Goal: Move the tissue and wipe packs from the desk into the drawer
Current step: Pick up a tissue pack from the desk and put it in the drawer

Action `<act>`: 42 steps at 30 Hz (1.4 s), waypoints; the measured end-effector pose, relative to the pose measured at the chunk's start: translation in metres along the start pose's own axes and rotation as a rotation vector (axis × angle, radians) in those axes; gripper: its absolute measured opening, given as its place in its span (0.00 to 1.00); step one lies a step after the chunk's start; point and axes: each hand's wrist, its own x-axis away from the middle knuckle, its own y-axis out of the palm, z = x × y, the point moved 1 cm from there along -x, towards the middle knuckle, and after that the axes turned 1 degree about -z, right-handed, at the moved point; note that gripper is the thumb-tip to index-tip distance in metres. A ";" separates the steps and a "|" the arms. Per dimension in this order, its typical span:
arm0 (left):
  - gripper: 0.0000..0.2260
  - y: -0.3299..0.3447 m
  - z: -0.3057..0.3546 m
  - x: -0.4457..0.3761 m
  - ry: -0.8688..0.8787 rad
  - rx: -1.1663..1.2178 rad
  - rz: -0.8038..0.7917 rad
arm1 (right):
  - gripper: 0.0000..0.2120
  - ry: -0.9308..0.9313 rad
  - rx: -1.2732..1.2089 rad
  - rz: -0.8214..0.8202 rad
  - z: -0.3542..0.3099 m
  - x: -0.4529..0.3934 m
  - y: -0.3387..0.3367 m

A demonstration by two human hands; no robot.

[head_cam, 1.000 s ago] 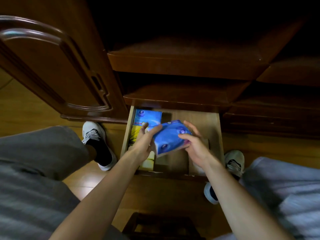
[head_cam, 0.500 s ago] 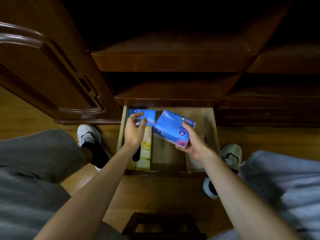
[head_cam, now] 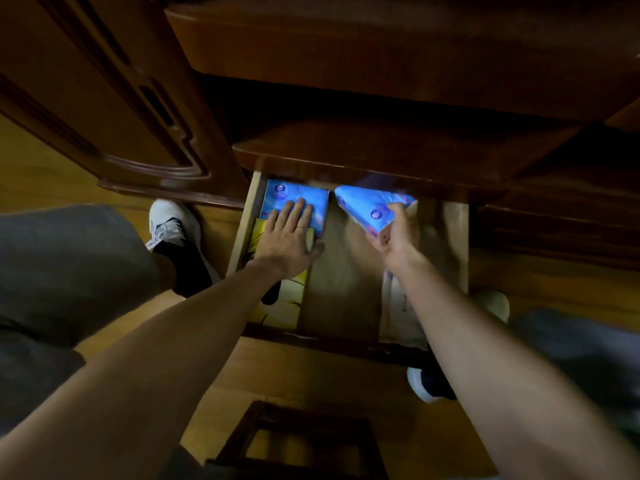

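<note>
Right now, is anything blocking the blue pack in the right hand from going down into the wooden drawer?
Nothing visible: the right hand holds the tilted blue pack over bare floor of the open wooden drawer.

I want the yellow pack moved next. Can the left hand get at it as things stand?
Probably yes. The left hand lies flat, fingers on the blue pack, palm over the yellow pack in the open drawer. Nothing covers the yellow pack but that hand and forearm.
</note>
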 end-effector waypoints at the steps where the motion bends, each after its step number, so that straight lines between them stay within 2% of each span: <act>1: 0.38 0.006 -0.002 0.000 0.012 -0.031 0.017 | 0.19 0.003 -0.020 -0.024 0.002 -0.010 0.006; 5: 0.38 0.011 -0.006 0.000 0.042 -0.049 0.045 | 0.23 0.039 -0.011 0.013 0.014 -0.046 0.027; 9: 0.39 0.010 -0.007 -0.003 0.055 -0.034 0.007 | 0.27 -0.256 0.345 0.203 0.023 -0.063 0.036; 13: 0.40 0.008 -0.010 -0.004 0.071 -0.022 -0.019 | 0.26 -0.342 0.356 0.253 0.029 -0.068 0.041; 15: 0.40 0.006 -0.012 -0.003 0.085 -0.017 -0.018 | 0.21 -0.364 0.394 0.260 0.027 -0.070 0.038; 18: 0.40 0.005 -0.012 -0.001 0.092 -0.029 -0.016 | 0.18 -0.404 0.421 0.194 0.025 -0.069 0.032; 22: 0.40 0.002 -0.014 0.001 0.096 -0.018 -0.037 | 0.32 -0.357 0.463 0.096 0.028 -0.068 0.031; 24: 0.41 0.000 -0.015 0.001 0.100 -0.016 -0.048 | 0.29 -0.309 0.553 0.100 0.024 -0.074 0.035; 27: 0.42 -0.001 -0.015 0.001 0.100 -0.008 -0.069 | 0.23 -0.280 0.544 0.094 0.022 -0.078 0.045; 34: 0.47 -0.007 -0.020 -0.003 0.124 -0.010 -0.157 | 0.22 -0.142 0.439 -0.017 0.042 -0.068 0.079; 38: 0.49 -0.013 -0.024 -0.004 0.142 -0.009 -0.249 | 0.19 -0.146 0.478 -0.084 0.044 -0.062 0.091; 40: 0.49 -0.019 -0.029 -0.003 0.179 -0.012 -0.260 | 0.23 -0.162 0.539 -0.089 0.045 -0.054 0.092; 42: 0.47 -0.023 -0.034 0.002 0.221 -0.049 -0.208 | 0.32 -0.194 0.625 -0.109 0.053 -0.042 0.085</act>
